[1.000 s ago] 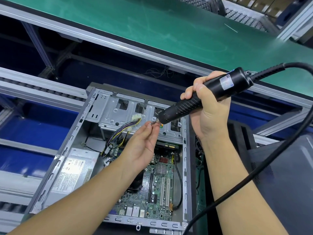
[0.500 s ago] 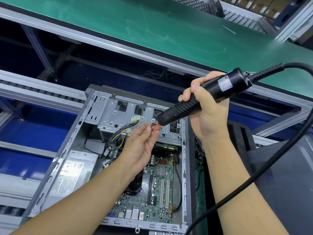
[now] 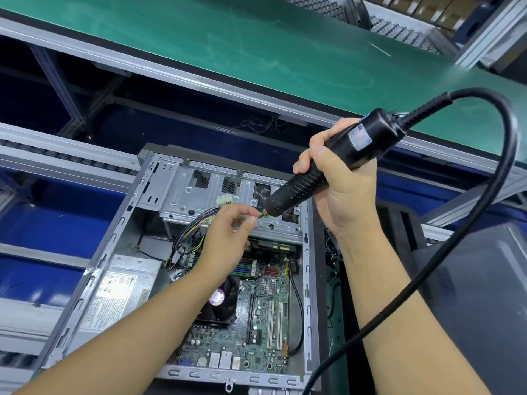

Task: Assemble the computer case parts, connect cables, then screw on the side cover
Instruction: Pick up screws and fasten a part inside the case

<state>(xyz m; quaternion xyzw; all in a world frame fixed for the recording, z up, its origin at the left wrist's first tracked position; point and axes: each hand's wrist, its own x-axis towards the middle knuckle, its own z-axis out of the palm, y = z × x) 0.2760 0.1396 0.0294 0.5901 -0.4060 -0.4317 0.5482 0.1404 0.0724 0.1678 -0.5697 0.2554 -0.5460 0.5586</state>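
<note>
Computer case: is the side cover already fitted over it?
No, the computer case lies open, with the motherboard and power supply in plain sight inside.

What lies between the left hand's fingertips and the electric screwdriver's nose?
In the head view, only the short metal bit of the electric screwdriver; the left hand pinches at its tip.

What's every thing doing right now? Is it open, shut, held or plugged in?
computer case: lying flat, open, side cover off.
electric screwdriver: tilted, tip down-left, gripped by right hand.
left hand: pinches a tiny metal piece at the screwdriver's tip.
white connector: loose on the drive cage, unplugged.
</note>
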